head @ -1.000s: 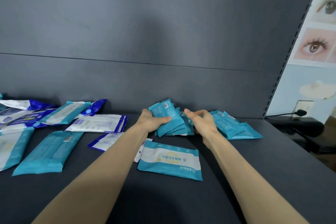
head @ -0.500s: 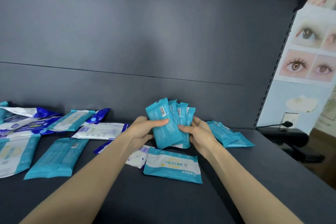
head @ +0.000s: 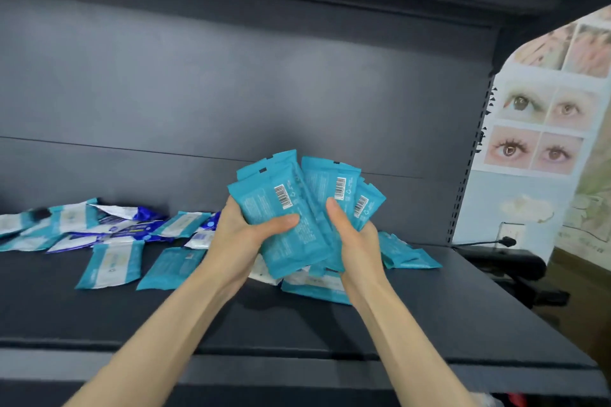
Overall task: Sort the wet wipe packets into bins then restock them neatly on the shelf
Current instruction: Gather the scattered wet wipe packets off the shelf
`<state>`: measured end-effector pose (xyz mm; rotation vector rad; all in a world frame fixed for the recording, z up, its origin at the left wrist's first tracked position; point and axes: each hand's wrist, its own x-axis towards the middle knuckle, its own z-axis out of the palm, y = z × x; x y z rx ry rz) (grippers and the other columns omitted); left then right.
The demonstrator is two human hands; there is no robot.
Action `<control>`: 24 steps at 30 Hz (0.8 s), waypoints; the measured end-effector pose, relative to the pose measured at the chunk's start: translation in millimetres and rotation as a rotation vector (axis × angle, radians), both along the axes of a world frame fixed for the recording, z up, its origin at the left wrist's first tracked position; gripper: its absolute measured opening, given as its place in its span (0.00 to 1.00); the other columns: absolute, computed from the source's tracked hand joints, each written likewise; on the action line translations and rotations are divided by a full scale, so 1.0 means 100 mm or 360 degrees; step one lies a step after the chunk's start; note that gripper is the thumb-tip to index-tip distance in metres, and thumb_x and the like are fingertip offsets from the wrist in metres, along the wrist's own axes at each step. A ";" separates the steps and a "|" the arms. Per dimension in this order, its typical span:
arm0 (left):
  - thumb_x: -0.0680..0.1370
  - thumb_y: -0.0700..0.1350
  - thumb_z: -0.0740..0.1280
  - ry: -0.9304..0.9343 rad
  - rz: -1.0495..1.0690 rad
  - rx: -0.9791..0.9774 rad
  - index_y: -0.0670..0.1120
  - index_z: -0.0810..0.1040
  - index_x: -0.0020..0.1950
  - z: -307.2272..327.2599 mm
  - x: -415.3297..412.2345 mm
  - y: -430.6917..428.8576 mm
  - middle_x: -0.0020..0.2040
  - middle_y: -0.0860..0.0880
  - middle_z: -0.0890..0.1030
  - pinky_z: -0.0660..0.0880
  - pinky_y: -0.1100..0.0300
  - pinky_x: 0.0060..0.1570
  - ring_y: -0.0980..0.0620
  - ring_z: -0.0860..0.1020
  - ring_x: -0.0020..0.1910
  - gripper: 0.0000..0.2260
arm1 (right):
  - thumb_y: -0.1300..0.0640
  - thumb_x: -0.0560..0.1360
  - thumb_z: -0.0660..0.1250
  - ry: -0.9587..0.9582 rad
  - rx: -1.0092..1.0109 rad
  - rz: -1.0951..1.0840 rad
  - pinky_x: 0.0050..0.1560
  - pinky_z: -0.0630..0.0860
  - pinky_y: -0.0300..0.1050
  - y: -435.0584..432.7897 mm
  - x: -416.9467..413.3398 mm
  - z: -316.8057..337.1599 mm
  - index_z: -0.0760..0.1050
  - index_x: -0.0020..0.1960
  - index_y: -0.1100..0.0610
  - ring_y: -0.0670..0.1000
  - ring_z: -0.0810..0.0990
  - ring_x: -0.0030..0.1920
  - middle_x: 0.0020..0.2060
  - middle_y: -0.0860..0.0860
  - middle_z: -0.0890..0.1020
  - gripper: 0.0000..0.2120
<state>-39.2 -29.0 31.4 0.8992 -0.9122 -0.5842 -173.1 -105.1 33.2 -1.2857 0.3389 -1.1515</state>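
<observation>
Packets of wet wipes, teal with small white print, are fanned out in one bunch (head: 297, 218) that is held upright above the dark shelf (head: 429, 324), clear of its surface. 3 white barcode patches show on the faces turned toward the camera.

The left hand (head: 238, 241) grasps the bunch from its left side, with the thumb laid across the front packet and the fingers curled behind. The right hand (head: 357, 241) grips the right side of the fan, its thumb pressed on a packet's face.

Directly below the hands a teal-and-white packet (head: 314, 289) lies flat on the shelf. Just right of the right wrist, a few more teal packets (head: 408, 256) are heaped together. To the left, well apart from the hands, loose packets are scattered: 2 teal ones (head: 112, 263) lie nearest the shelf's front, and a jumble of dark blue and white ones (head: 129, 228) overlaps behind them against the back panel (head: 231, 92). Beyond the shelf's right end hangs a poster of eyes (head: 535, 129).
</observation>
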 end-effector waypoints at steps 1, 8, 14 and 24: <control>0.61 0.37 0.77 0.0032 0.0091 -0.0039 0.43 0.70 0.64 -0.02 -0.03 0.17 0.56 0.46 0.82 0.78 0.48 0.51 0.47 0.81 0.55 0.33 | 0.54 0.76 0.68 -0.0031 -0.0001 0.0003 0.53 0.80 0.51 0.13 -0.01 -0.02 0.76 0.60 0.55 0.51 0.84 0.51 0.51 0.50 0.85 0.13; 0.62 0.42 0.78 0.0127 0.0399 -0.0025 0.43 0.72 0.64 -0.29 -0.11 1.51 0.57 0.46 0.82 0.79 0.48 0.48 0.46 0.81 0.54 0.32 | 0.59 0.73 0.71 -0.0058 -0.0067 0.0060 0.53 0.80 0.44 1.11 0.05 -0.29 0.72 0.63 0.54 0.47 0.82 0.53 0.54 0.47 0.83 0.19; 0.67 0.40 0.74 0.0282 0.0504 0.0156 0.42 0.72 0.66 -0.65 0.27 2.67 0.57 0.45 0.82 0.80 0.51 0.45 0.45 0.81 0.55 0.28 | 0.61 0.75 0.69 0.0029 0.0018 0.0310 0.47 0.80 0.40 2.01 0.49 -0.66 0.73 0.63 0.57 0.47 0.82 0.53 0.54 0.49 0.83 0.17; 0.69 0.44 0.72 0.0524 0.0679 0.0593 0.42 0.72 0.65 -1.61 1.47 4.63 0.57 0.45 0.82 0.81 0.49 0.46 0.46 0.82 0.53 0.25 | 0.61 0.76 0.68 0.0469 0.0166 0.0586 0.39 0.77 0.34 3.67 1.75 -1.66 0.74 0.54 0.52 0.42 0.83 0.44 0.45 0.44 0.83 0.09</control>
